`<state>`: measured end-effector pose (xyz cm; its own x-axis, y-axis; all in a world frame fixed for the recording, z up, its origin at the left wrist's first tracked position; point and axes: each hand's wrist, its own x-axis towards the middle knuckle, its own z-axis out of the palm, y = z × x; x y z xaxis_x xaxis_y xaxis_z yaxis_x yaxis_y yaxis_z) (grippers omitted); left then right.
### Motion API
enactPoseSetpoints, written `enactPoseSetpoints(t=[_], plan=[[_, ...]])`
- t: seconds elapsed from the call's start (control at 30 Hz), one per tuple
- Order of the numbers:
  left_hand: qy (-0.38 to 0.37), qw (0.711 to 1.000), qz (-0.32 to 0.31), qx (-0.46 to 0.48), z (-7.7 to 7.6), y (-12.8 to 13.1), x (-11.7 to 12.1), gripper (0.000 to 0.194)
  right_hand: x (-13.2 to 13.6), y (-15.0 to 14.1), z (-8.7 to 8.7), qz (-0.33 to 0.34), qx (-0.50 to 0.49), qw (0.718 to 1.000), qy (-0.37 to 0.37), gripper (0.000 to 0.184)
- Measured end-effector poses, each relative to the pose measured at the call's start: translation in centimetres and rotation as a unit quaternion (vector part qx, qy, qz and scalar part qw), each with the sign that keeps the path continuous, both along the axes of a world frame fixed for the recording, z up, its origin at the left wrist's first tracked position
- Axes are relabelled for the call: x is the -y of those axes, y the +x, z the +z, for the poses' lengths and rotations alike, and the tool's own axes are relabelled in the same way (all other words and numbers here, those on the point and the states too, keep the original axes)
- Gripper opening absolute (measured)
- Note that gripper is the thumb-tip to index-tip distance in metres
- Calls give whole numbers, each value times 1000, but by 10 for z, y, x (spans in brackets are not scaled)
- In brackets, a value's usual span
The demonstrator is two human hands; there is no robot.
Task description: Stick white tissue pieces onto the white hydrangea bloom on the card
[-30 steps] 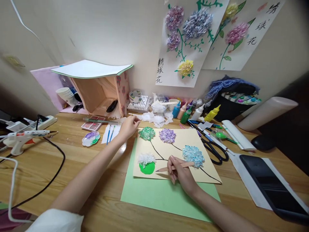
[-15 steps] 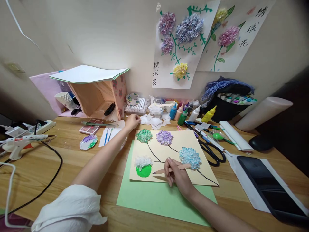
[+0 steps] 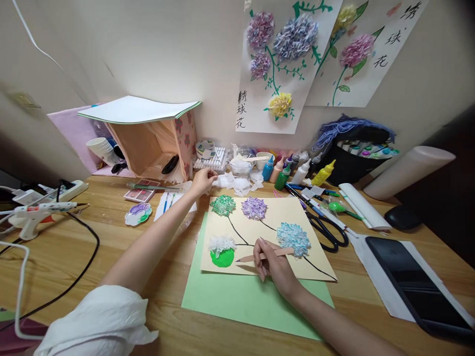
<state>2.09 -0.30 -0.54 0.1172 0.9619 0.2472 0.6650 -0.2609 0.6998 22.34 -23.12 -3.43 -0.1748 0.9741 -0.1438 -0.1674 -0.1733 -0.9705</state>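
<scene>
My right hand [image 3: 273,264] is closed round a pencil [image 3: 245,259], its dark tip pointing left just above a cream sheet [image 3: 260,230]. Left of that tip is a bright green paint circle [image 3: 223,258], its upper part covered by crumpled white paper bits [image 3: 221,243]. Green, purple and blue paper flower heads [image 3: 223,205] with black stems also sit on the sheet. My left hand [image 3: 203,182] reaches to the left edge of a pile of small white paper pieces [image 3: 238,184]. Its fingertips are pressed together; whatever they may hold is too small to make out.
A green sheet [image 3: 252,310] lies under the cream one. Black-handled scissors [image 3: 332,237] and a phone [image 3: 411,282] lie to the right, paint bottles [image 3: 283,176] behind. A paint palette [image 3: 138,214], brushes [image 3: 168,201] and a glue gun [image 3: 33,217] are on the left.
My left hand has gone from beside the sheet's top-left corner to the white paper pieces, then lifted slightly with fingers pinched. My right hand keeps the pencil in nearly the same place.
</scene>
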Motion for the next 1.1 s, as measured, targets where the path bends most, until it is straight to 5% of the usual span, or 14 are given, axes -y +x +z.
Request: enactPoseSetpoints(t=[0.2,0.33,0.43,0.53,0.67,0.83,1.1], plan=[[-28,995,-43,85,20,11,20,12,1,2,-3,-13,-5,1000,7,52],[-67,963,-179,190,47,24,82,25,2,5,-4,-41,-34,998,24,53],[-94,951,-255,150,55,23,139,23,3,7,-5,-82,-43,995,39,55],[-102,952,-285,51,41,13,178,15,2,8,-6,-138,-44,987,66,55],[-87,962,-253,-46,11,0,195,14,4,7,-6,-163,-35,981,100,55],[-34,969,-224,-103,-1,-3,195,18,12,6,-8,-63,59,987,138,54],[67,964,-206,-154,-7,2,196,12,14,4,-2,45,206,957,198,46]])
